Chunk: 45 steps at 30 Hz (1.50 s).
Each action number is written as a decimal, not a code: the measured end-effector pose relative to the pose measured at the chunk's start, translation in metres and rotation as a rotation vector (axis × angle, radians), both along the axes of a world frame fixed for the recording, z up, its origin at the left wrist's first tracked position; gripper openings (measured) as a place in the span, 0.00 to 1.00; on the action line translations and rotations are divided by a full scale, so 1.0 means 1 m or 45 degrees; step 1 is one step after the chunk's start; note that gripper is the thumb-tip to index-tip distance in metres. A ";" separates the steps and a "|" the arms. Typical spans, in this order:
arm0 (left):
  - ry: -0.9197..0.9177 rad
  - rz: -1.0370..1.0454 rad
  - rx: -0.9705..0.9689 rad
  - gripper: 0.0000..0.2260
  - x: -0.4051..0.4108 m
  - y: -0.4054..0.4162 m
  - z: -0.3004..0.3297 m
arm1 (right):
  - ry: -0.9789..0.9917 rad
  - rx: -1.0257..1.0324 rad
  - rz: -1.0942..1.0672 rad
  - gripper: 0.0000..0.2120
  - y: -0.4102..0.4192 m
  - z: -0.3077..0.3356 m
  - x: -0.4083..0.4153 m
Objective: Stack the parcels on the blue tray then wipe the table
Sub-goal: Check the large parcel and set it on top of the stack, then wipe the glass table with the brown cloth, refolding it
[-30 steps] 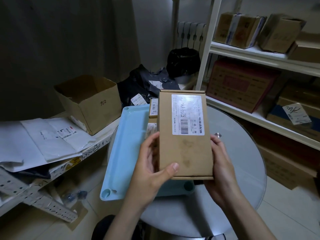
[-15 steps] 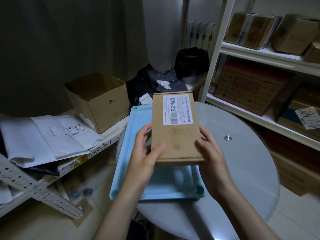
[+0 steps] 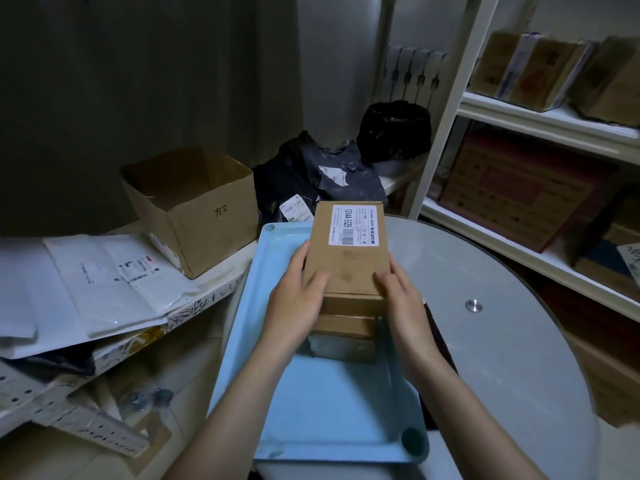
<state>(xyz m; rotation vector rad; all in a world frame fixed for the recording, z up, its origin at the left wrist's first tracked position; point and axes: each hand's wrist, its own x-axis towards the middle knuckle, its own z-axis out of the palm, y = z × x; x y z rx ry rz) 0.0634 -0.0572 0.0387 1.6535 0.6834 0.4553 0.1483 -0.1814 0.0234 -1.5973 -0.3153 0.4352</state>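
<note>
You hold the top parcel (image 3: 348, 249) flat and label-up so it can seat squarely on the parcels already stacked beneath it (image 3: 349, 315), near the centre of the blue tray (image 3: 311, 410). The stack sits toward the tray's 12 o'clock half, and the tray itself lies on the left part of the round glass counter (image 3: 502, 341), with its near corner overhanging at 6 o'clock. Keeping the long edges aligned with the lower parcels looks deliberate: a straight stack is less likely to tip when the tray is moved.

Your left hand (image 3: 294, 299) grips the parcel's near-left corner, thumb laid on the top face, fingers wrapped down the side at 9 o'clock. Your right hand (image 3: 401, 296) mirrors it at the near-right corner, thumb on top, fingers curled along the 3 o'clock side. Both hands are pressed onto the cardboard, not spread. Both forearms reach in from 6 o'clock, converging on the stack, wrists fairly straight.

Whether the parcel already rests fully on the one below cannot be told; its near edge appears to touch. I judge the stacking step nearly done; the counter is not yet wiped, and no cloth is visible.
</note>
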 end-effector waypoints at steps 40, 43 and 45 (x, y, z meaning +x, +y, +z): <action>0.678 -0.437 0.885 0.18 -0.024 -0.108 -0.057 | -1.070 -1.393 0.330 0.33 -0.095 -0.078 -0.010; 0.636 -0.420 0.934 0.20 -0.025 -0.108 -0.062 | -1.109 -1.387 0.390 0.30 -0.109 -0.081 -0.012; 0.614 -0.405 0.953 0.20 -0.025 -0.108 -0.064 | -1.017 -1.429 0.286 0.29 -0.115 -0.083 0.005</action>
